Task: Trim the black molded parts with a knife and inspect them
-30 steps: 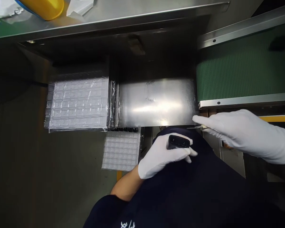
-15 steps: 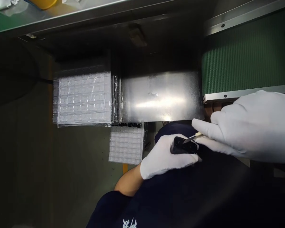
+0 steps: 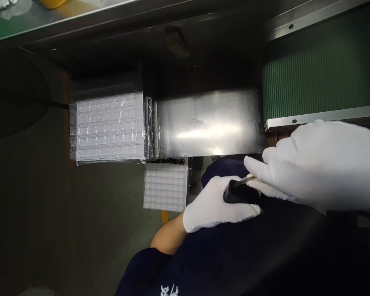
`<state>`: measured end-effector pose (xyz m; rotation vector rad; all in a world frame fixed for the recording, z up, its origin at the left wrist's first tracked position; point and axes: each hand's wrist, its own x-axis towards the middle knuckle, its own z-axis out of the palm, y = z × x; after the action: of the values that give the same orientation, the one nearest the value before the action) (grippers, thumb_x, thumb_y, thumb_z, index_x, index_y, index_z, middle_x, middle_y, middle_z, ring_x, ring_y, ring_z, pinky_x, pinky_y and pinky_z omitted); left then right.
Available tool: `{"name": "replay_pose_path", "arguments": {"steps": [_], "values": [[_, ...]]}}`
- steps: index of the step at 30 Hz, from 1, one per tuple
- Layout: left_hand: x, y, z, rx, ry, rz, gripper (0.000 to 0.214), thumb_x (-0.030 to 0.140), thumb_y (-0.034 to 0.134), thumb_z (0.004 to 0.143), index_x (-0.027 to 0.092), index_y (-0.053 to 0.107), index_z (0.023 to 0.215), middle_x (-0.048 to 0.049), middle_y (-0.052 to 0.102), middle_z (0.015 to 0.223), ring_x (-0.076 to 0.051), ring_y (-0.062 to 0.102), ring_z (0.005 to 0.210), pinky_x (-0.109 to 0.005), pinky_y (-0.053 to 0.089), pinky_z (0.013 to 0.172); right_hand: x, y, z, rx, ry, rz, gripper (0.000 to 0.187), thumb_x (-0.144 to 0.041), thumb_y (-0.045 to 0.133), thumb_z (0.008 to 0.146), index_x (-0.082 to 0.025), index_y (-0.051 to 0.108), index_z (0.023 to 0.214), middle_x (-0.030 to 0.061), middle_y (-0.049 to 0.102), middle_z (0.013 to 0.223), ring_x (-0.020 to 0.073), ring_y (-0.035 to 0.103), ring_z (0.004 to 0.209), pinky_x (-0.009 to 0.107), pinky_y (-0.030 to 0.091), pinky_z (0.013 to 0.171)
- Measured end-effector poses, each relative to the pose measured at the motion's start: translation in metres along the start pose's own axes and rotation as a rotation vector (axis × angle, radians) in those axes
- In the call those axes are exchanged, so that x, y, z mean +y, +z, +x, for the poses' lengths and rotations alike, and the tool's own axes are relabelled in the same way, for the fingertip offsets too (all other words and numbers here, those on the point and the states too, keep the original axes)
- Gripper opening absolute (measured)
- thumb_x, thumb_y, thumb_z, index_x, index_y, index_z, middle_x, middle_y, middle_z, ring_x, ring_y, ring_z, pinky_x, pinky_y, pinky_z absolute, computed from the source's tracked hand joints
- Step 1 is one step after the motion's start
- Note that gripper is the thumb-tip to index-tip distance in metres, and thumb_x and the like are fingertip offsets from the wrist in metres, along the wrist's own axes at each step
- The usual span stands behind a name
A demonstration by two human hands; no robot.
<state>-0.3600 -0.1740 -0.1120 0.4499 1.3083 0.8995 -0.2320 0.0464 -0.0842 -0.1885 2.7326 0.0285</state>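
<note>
Gloved in white, my left hand is wrapped round a small black hollow part, its open end turned up. My right hand, also in a white glove, pinches a thin knife with a pale handle and a narrow metal blade. The blade's tip lies at the rim of the black part; whether it touches the inside I cannot tell. Both hands are close together in front of my dark clothing.
A bare metal shelf lies ahead of my hands. Left of it are stacked clear plastic trays, with another tray lower down. A green conveyor belt with a metal edge rail is at the right.
My right hand has shifted slightly left with the knife. The black part has turned a little in my left hand, and its inside shows less.
</note>
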Motion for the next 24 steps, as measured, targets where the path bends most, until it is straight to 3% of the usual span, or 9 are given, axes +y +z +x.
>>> {"name": "replay_pose_path", "arguments": {"steps": [3, 7, 10, 14, 24], "values": [[0.003, 0.001, 0.000, 0.012, 0.002, -0.007, 0.022, 0.029, 0.085, 0.076, 0.016, 0.075, 0.090, 0.0002, 0.070, 0.075, -0.014, 0.063, 0.064, -0.024, 0.052, 0.056, -0.006, -0.022, 0.010, -0.036, -0.096, 0.093, 0.054, -0.065, 0.041, 0.104, -0.027, 0.077, 0.090, 0.0002, 0.072, 0.070, 0.0206, 0.070, 0.078, 0.038, 0.045, 0.058], [0.002, 0.003, -0.001, 0.016, -0.017, -0.006, 0.014, 0.028, 0.082, 0.076, 0.018, 0.074, 0.084, 0.0026, 0.071, 0.075, -0.013, 0.061, 0.063, -0.022, 0.050, 0.055, -0.004, -0.017, 0.011, -0.029, -0.091, 0.120, 0.060, -0.067, 0.033, 0.105, -0.028, 0.078, 0.096, 0.0009, 0.072, 0.073, 0.0210, 0.067, 0.077, 0.039, 0.043, 0.060], [0.001, 0.006, -0.001, 0.035, -0.012, -0.002, 0.013, 0.027, 0.080, 0.076, 0.021, 0.076, 0.086, 0.0050, 0.068, 0.072, -0.012, 0.060, 0.061, -0.022, 0.050, 0.055, -0.003, -0.015, 0.010, -0.072, -0.099, 0.134, 0.056, -0.065, 0.038, 0.105, -0.027, 0.078, 0.097, 0.0013, 0.074, 0.077, 0.0214, 0.067, 0.079, 0.040, 0.044, 0.064], [-0.001, 0.007, -0.001, 0.049, -0.029, 0.021, 0.017, 0.027, 0.082, 0.075, 0.018, 0.078, 0.089, 0.0039, 0.065, 0.068, -0.011, 0.058, 0.059, -0.022, 0.048, 0.054, -0.003, -0.016, 0.012, -0.057, -0.080, 0.203, 0.054, -0.064, 0.044, 0.104, -0.026, 0.077, 0.085, 0.0004, 0.071, 0.073, 0.0190, 0.064, 0.073, 0.038, 0.043, 0.061], [-0.003, 0.005, -0.002, -0.044, -0.066, 0.055, 0.022, 0.026, 0.081, 0.077, 0.019, 0.080, 0.097, 0.0051, 0.066, 0.069, -0.010, 0.059, 0.058, -0.020, 0.049, 0.054, -0.003, 0.048, 0.008, 0.145, 0.255, 0.141, 0.041, -0.051, 0.050, 0.103, -0.031, 0.078, 0.083, 0.0002, 0.070, 0.077, 0.0203, 0.067, 0.077, 0.040, 0.047, 0.063]]}}
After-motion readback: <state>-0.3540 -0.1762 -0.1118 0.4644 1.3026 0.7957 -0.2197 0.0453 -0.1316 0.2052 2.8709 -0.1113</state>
